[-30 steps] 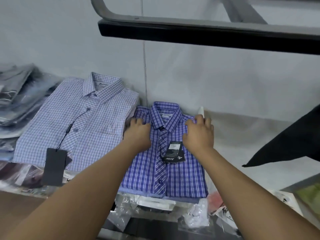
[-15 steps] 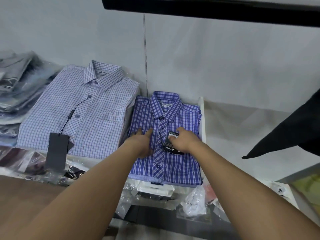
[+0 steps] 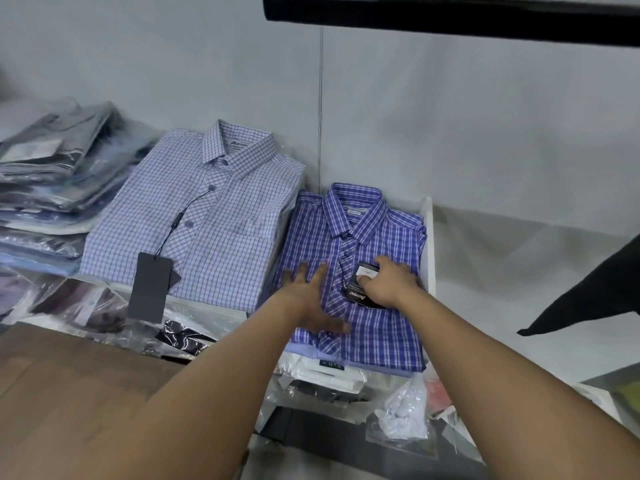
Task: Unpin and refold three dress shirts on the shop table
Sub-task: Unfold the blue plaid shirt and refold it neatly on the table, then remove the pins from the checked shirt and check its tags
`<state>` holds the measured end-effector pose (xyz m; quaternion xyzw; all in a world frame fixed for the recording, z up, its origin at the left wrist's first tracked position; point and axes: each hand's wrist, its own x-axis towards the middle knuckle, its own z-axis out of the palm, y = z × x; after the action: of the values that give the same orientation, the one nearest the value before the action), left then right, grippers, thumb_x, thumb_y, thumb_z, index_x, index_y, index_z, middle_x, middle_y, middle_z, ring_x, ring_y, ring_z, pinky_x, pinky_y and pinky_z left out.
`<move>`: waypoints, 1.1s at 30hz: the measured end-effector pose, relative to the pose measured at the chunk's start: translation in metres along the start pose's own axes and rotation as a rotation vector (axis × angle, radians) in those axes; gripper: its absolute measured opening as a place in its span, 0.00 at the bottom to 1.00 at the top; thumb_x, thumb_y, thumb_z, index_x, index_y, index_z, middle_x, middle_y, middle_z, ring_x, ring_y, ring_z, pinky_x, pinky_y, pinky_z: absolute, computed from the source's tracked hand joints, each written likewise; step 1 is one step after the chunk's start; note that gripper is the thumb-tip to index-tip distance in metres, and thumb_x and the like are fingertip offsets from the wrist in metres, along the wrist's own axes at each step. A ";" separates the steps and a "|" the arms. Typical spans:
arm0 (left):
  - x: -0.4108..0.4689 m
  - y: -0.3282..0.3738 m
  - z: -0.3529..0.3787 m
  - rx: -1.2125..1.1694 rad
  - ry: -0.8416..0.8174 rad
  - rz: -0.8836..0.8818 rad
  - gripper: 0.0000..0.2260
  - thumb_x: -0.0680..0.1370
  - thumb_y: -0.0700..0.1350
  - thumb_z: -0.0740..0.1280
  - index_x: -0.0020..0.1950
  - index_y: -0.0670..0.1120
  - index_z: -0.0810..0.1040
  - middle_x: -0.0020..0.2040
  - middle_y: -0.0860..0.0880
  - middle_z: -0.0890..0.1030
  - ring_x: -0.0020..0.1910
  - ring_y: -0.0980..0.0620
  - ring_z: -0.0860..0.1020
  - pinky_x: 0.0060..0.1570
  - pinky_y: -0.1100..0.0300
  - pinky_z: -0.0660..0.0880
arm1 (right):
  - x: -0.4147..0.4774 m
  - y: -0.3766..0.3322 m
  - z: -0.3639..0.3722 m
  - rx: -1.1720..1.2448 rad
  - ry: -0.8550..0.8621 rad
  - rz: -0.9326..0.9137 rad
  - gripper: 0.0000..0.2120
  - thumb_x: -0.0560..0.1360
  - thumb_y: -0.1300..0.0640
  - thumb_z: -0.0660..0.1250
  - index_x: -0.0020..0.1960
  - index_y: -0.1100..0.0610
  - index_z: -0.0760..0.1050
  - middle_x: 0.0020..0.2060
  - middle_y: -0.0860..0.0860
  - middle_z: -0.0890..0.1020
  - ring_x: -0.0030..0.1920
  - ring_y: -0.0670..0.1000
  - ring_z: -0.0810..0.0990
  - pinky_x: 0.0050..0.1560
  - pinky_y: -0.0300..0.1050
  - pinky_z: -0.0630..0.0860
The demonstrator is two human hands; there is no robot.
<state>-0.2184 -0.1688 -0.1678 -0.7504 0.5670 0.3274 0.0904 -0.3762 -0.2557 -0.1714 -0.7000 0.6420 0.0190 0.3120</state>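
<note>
A brown tabletop (image 3: 69, 393) ran beneath the left forearm, and a pile of bagged shirts (image 3: 52, 174) lay well to the left of the left hand, apparently stock set apart from the work. Just left of that hand a pale check shirt (image 3: 214, 216) lay folded with its collar toward the wall and its grey tag (image 3: 149, 285) trailing on a cord toward the near edge, which suggested it was finished or waiting. Under both hands lay the dark blue check shirt (image 3: 384, 337), folded and buttoned, with a white upright board (image 3: 429, 244) just right of the right hand. The left hand (image 3: 306, 303) pressed flat beside the placket, fingers spread wide, probably to steady the fold while the other hand worked. The right hand (image 3: 388, 284) pinched the black tag (image 3: 356, 291) between thumb and fingertips, likely to lift it clear or settle it on the chest. By count: one tabletop, one bagged pile, two unwrapped shirts, one board, two hands, two swing tags. A third shirt for the task could not be picked out, and no pins could be seen.
</note>
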 end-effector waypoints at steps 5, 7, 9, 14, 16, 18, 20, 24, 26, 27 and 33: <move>0.003 0.004 -0.009 -0.044 0.022 0.017 0.53 0.71 0.72 0.68 0.82 0.55 0.37 0.81 0.41 0.37 0.80 0.34 0.40 0.76 0.34 0.52 | 0.000 -0.013 -0.002 -0.096 0.026 0.011 0.28 0.77 0.43 0.67 0.73 0.51 0.66 0.72 0.61 0.65 0.71 0.66 0.65 0.67 0.58 0.69; 0.004 0.003 -0.023 -0.206 0.126 0.088 0.44 0.75 0.68 0.66 0.83 0.49 0.52 0.82 0.40 0.52 0.78 0.37 0.58 0.74 0.40 0.63 | -0.004 -0.023 -0.004 -0.171 0.122 -0.037 0.28 0.75 0.44 0.70 0.72 0.51 0.68 0.72 0.60 0.65 0.72 0.66 0.64 0.68 0.60 0.68; -0.002 0.002 -0.039 -0.405 0.326 0.200 0.30 0.80 0.59 0.66 0.77 0.46 0.67 0.72 0.42 0.73 0.64 0.45 0.77 0.60 0.49 0.77 | -0.006 -0.037 -0.006 -0.124 0.263 -0.162 0.25 0.76 0.46 0.71 0.70 0.52 0.71 0.69 0.58 0.70 0.69 0.63 0.67 0.66 0.57 0.70; -0.031 -0.016 -0.077 -0.514 0.835 0.248 0.11 0.81 0.45 0.65 0.62 0.46 0.80 0.55 0.50 0.83 0.47 0.55 0.80 0.45 0.63 0.75 | -0.012 -0.099 -0.009 0.376 0.298 -0.404 0.07 0.80 0.52 0.66 0.54 0.53 0.81 0.47 0.47 0.82 0.47 0.49 0.81 0.43 0.42 0.75; -0.042 -0.037 -0.086 -0.542 0.952 0.209 0.10 0.80 0.43 0.65 0.60 0.45 0.81 0.56 0.50 0.83 0.50 0.53 0.80 0.51 0.58 0.77 | -0.016 -0.126 -0.006 0.471 0.228 -0.435 0.08 0.80 0.50 0.64 0.50 0.51 0.81 0.43 0.46 0.83 0.42 0.46 0.80 0.40 0.42 0.75; -0.050 -0.065 -0.090 -0.520 1.043 0.124 0.10 0.80 0.43 0.64 0.59 0.45 0.80 0.55 0.50 0.82 0.51 0.51 0.80 0.53 0.54 0.77 | -0.019 -0.149 0.002 0.605 0.089 -0.400 0.09 0.79 0.46 0.65 0.47 0.51 0.78 0.44 0.50 0.83 0.43 0.51 0.83 0.46 0.49 0.81; -0.057 -0.096 -0.089 -0.461 1.084 -0.024 0.10 0.80 0.45 0.64 0.59 0.46 0.80 0.55 0.51 0.82 0.53 0.49 0.79 0.54 0.51 0.76 | -0.017 -0.165 0.012 0.753 -0.058 -0.327 0.10 0.78 0.46 0.68 0.50 0.52 0.75 0.50 0.53 0.82 0.48 0.55 0.84 0.50 0.58 0.84; -0.074 -0.147 -0.079 -0.391 1.082 -0.391 0.12 0.78 0.46 0.62 0.59 0.48 0.80 0.58 0.46 0.81 0.60 0.40 0.75 0.61 0.45 0.70 | -0.008 -0.176 0.029 0.817 -0.103 -0.311 0.21 0.73 0.48 0.72 0.62 0.53 0.73 0.53 0.47 0.82 0.51 0.51 0.83 0.54 0.58 0.83; -0.080 -0.163 -0.072 -0.428 1.056 -0.533 0.14 0.79 0.50 0.62 0.63 0.48 0.77 0.66 0.43 0.75 0.67 0.38 0.68 0.66 0.42 0.65 | -0.002 -0.175 0.036 0.839 -0.089 -0.291 0.26 0.70 0.48 0.74 0.64 0.53 0.70 0.53 0.46 0.80 0.51 0.51 0.82 0.54 0.56 0.82; -0.082 -0.169 -0.069 -0.489 1.042 -0.580 0.18 0.79 0.52 0.63 0.67 0.48 0.73 0.69 0.42 0.71 0.69 0.37 0.65 0.68 0.40 0.63 | 0.001 -0.175 0.038 0.865 -0.092 -0.272 0.27 0.70 0.49 0.75 0.64 0.53 0.68 0.53 0.46 0.80 0.51 0.51 0.82 0.53 0.56 0.82; -0.084 -0.194 -0.065 -0.993 1.046 -0.627 0.36 0.75 0.59 0.70 0.75 0.43 0.62 0.73 0.36 0.65 0.66 0.33 0.71 0.65 0.40 0.71 | 0.005 -0.172 0.037 0.852 0.078 -0.242 0.17 0.73 0.58 0.74 0.59 0.57 0.75 0.49 0.48 0.81 0.44 0.47 0.80 0.36 0.40 0.76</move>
<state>-0.0285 -0.0694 -0.1134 -0.8847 0.0851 0.1060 -0.4460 -0.2051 -0.2461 -0.1324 -0.5794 0.5173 -0.3101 0.5482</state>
